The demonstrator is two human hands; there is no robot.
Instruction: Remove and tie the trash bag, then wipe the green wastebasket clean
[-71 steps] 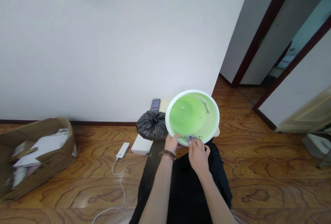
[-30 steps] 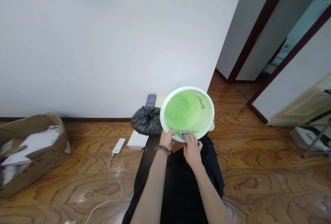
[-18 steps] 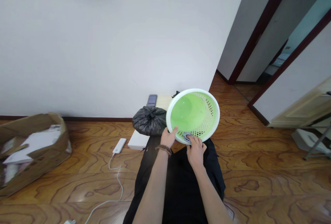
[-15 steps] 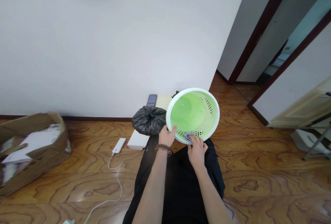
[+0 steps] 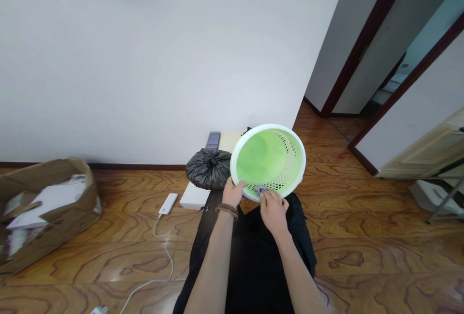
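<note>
A green perforated plastic basket (image 5: 268,159) with a white rim is held tilted above my lap, its opening facing me. My left hand (image 5: 232,194) grips the rim at the near left, thumb over the edge. In my right hand (image 5: 273,210) is a crumpled grey cloth (image 5: 261,189), pressed against the inside of the near wall just below the rim. The fingers of that hand are closed on the cloth and partly hide it. A tied black plastic bag (image 5: 209,169) sits just left of the basket.
An open cardboard box (image 5: 54,227) with papers stands on the wooden floor at left. A white power strip (image 5: 168,203) trails a cable. Behind the black bag lies a white box (image 5: 194,197). The white wall (image 5: 163,62) rises ahead; a doorway (image 5: 384,62) is at right.
My right hand and the cloth have shifted slightly left along the basket's near inner wall. The basket has moved a little left too, with my left hand still on its rim.
</note>
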